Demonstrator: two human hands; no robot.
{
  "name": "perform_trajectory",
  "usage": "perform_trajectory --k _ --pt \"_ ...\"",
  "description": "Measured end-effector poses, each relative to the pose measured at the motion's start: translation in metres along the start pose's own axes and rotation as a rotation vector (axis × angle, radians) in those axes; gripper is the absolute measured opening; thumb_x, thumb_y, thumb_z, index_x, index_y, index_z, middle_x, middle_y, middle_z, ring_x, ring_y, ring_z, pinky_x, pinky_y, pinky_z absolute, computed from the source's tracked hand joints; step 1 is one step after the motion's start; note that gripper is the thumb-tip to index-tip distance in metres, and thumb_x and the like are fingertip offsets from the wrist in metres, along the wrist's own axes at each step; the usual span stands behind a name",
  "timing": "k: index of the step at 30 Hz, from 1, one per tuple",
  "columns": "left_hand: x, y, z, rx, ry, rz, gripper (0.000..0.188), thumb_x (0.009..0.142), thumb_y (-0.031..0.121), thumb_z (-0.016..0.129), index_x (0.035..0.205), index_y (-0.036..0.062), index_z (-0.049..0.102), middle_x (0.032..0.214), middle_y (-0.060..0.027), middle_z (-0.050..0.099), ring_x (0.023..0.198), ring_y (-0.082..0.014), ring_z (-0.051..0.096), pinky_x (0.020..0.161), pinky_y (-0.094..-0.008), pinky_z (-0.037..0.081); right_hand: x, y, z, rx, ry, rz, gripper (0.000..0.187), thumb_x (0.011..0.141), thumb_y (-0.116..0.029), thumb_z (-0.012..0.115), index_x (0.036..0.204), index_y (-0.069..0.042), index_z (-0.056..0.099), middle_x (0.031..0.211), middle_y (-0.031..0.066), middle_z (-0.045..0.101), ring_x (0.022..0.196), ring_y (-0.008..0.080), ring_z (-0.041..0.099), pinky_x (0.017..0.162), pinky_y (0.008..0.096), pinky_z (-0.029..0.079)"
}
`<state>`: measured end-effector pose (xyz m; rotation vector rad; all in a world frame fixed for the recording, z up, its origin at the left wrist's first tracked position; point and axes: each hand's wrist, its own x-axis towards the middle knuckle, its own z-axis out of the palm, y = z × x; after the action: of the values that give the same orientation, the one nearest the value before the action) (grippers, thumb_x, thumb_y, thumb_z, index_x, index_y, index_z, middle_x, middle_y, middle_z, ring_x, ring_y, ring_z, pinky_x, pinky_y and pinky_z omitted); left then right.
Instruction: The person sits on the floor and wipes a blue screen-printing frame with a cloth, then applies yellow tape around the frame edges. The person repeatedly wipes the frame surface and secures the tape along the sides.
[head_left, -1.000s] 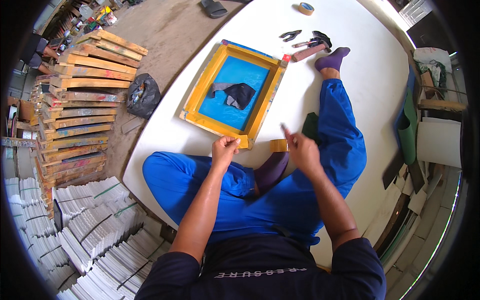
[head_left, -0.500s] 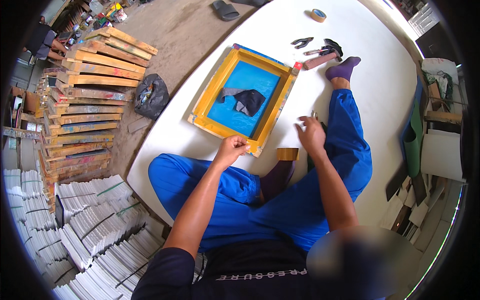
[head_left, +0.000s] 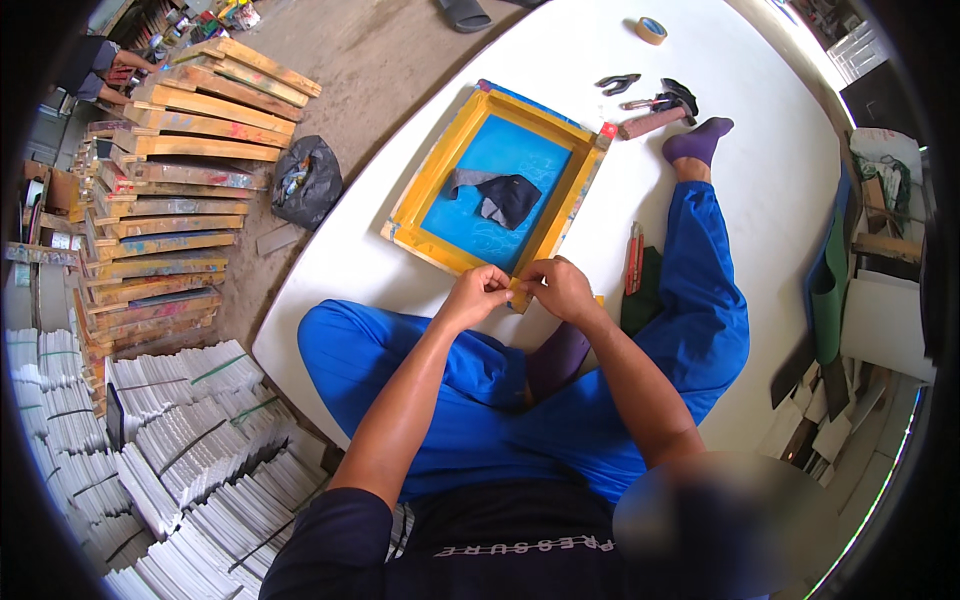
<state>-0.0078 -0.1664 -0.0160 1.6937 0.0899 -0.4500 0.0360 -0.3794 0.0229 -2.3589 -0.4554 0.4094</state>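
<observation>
A screen-printing frame (head_left: 411,226) with yellow-brown sides and a blue mesh lies on the white table. At its near corner, the fingertips of my left hand (head_left: 478,297) are pinched together on a strip of yellow-brown tape (head_left: 519,296). My right hand (head_left: 563,290) also has its fingers closed at that strip, touching the corner from the right. A dark, crumpled cloth (head_left: 511,201) rests on the mesh. Behind my right hand only a sliver of the brown tape roll (head_left: 600,299) shows, close to my foot.
Red-handled cutters (head_left: 634,262) lie by my right leg. Farther off are pliers (head_left: 618,83), a hammer (head_left: 650,122) and a tan tape roll (head_left: 651,31). Wooden frames (head_left: 190,210) are stacked at left, beside a black bag (head_left: 306,181). Bundled white sheets (head_left: 200,440) stand lower left.
My right hand has come left from above the table, fingers open, to close at the frame's near corner beside my left hand. It now covers most of the brown tape roll.
</observation>
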Motion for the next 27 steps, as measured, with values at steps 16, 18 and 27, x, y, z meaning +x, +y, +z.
perform_trajectory --k 16,18,27 --pt "-0.009 0.019 -0.004 -0.121 -0.068 -0.178 0.044 0.100 0.038 0.073 0.125 0.0020 0.070 0.084 0.0004 0.068 0.060 -0.0042 0.053 0.052 -0.0222 0.042 0.013 0.012 -0.019 0.385 -0.218 0.130 0.027 0.089 -0.020 0.080 0.097 0.006 0.076 0.087 0.0118 0.075 0.081 0.0182 0.069 0.076 0.0345 0.054" --pt "-0.010 0.018 -0.004 -0.182 -0.109 -0.215 0.039 0.102 0.038 0.071 0.119 0.0030 0.070 0.086 -0.0004 0.069 0.060 -0.0045 0.052 0.052 -0.0222 0.041 0.011 0.009 -0.019 0.436 -0.243 0.125 0.026 0.090 -0.018 0.080 0.095 0.007 0.075 0.084 0.0092 0.074 0.078 0.0141 0.066 0.073 0.0325 0.053" --pt "-0.005 -0.004 0.000 -0.145 0.015 -0.101 0.021 0.098 0.026 0.076 0.098 0.0048 0.072 0.081 -0.0013 0.072 0.062 -0.0046 0.056 0.055 -0.0233 0.044 0.013 0.022 -0.009 0.320 -0.232 0.173 0.033 0.087 -0.027 0.080 0.098 0.004 0.077 0.088 0.0170 0.076 0.084 0.0257 0.072 0.081 0.0382 0.055"
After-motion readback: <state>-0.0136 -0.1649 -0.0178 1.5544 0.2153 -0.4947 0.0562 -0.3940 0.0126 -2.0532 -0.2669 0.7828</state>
